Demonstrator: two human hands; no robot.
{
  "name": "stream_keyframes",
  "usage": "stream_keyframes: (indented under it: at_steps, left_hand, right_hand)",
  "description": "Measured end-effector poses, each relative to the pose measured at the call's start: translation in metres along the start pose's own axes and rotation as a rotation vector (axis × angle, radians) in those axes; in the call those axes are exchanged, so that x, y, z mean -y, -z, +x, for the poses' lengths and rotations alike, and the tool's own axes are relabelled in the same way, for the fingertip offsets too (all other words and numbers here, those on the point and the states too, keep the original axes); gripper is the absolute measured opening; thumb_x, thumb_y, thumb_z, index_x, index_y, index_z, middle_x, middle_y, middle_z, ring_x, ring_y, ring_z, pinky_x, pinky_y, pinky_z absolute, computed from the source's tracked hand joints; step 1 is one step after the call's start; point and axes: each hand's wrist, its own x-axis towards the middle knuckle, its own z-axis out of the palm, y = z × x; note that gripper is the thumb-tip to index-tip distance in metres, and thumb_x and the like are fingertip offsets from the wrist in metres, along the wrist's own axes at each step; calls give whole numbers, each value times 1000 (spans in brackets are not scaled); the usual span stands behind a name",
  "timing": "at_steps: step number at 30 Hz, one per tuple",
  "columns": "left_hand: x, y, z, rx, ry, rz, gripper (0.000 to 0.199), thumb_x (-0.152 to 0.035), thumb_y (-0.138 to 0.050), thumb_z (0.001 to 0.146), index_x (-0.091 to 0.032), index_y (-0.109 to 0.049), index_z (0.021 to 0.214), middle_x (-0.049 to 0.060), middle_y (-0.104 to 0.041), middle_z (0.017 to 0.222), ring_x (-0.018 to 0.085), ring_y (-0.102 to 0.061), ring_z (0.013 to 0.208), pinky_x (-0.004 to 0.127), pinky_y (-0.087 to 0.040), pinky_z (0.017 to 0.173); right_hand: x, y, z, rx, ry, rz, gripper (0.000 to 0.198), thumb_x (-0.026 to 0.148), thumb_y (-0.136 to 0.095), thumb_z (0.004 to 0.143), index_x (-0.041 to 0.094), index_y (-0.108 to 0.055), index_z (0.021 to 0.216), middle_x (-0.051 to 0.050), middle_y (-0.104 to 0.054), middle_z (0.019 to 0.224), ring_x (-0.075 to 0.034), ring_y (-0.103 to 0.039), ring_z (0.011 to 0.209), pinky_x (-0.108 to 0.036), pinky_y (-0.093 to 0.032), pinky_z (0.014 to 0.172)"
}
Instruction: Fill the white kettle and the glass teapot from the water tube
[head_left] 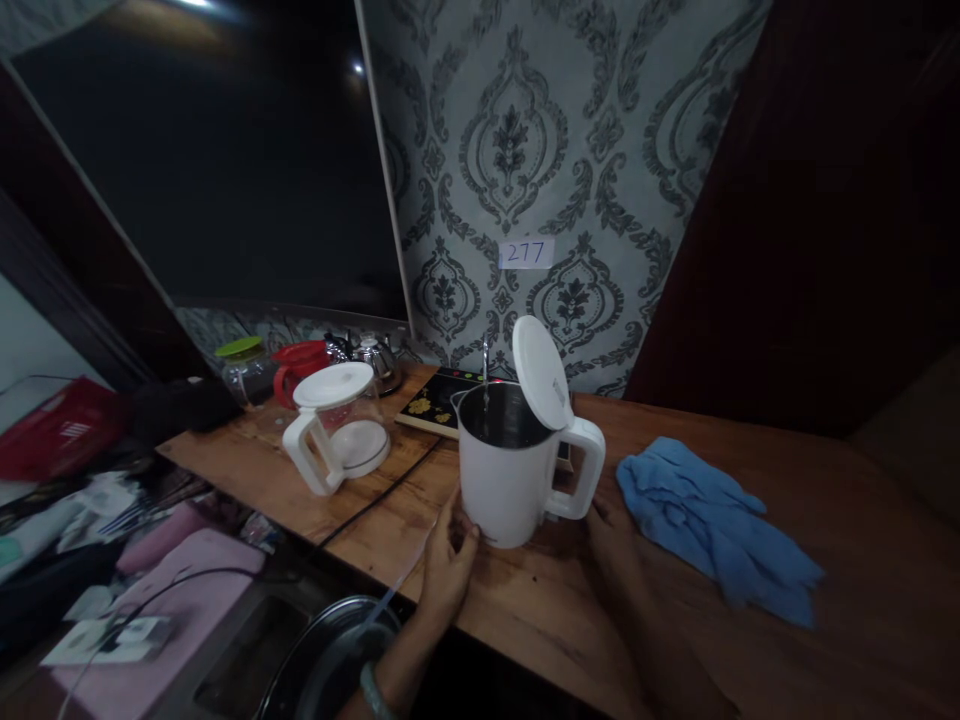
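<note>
A white electric kettle [501,490] stands upright on the wooden table, its white lid [541,372] tipped up and its handle to the right. Its dark metal inside shows, and a thin shiny stream or spout [486,365] reaches down into it. My left hand [448,555] is at the kettle's lower left side, thumb and fingers curled against its base. Beyond the handle's lower end, my right hand [609,535] is close to the kettle's right side; its fingers are dark and partly hidden. Behind the kettle lies a black panel with gold flowers [427,402].
Left of the kettle stands a lidded glass jug [341,420]; behind it are a red jug [300,362], a green-lidded jar [244,370] and a metal teapot [381,362]. A blue cloth [712,525] lies right. Clear tubing [401,583] runs to a pot [330,650] below the table edge.
</note>
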Motion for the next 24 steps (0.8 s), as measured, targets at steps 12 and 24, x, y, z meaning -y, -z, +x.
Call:
stream_keyframes:
  at_steps: [12, 24]
  left_hand:
    - [-1, -1, 0, -27, 6, 0, 69, -47, -73, 77, -17, -59, 138, 4, -67, 91, 21, -62, 86, 33, -50, 82]
    - [0, -2, 0, -25, 15, -4, 70, -49, -71, 77, -17, -59, 138, 4, -66, 90, 21, -61, 85, 34, -49, 84]
  right_hand:
    - [1, -4, -2, -14, -27, 47, 44, 58, -76, 62, 17, -80, 78, -11, -77, 80, -30, -71, 77, -37, -56, 67]
    - [0, 0, 2, 3, -20, 0, 41, 54, -72, 62, 17, -79, 77, -10, -78, 84, -31, -72, 83, -40, -56, 78]
